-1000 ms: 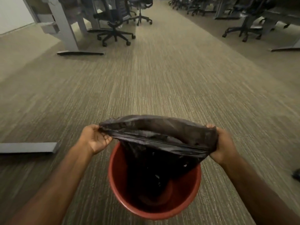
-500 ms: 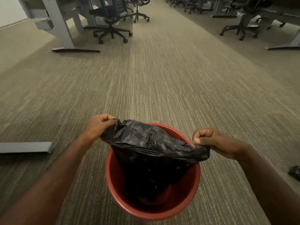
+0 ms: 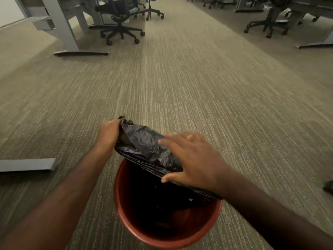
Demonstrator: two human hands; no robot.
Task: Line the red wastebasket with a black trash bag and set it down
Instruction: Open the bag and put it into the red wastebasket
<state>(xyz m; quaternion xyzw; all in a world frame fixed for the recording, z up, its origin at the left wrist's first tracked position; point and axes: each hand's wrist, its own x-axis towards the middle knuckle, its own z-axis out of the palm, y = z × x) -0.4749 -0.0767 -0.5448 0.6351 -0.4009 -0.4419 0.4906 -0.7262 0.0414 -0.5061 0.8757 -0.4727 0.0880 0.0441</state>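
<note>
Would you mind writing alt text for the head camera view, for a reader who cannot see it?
Seen from above, a person's left hand grips one edge of a black trash bag while the right hand lies spread and flat on it, over a red wastebasket on carpet. The bag hangs partly inside; most of the rim is bare. Office chairs and desk legs stand beyond.

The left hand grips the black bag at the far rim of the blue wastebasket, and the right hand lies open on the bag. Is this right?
Not quite: the wastebasket is red, as the head view shows. The rest stands: left hand grips the black bag, right hand lies open on it.
</note>
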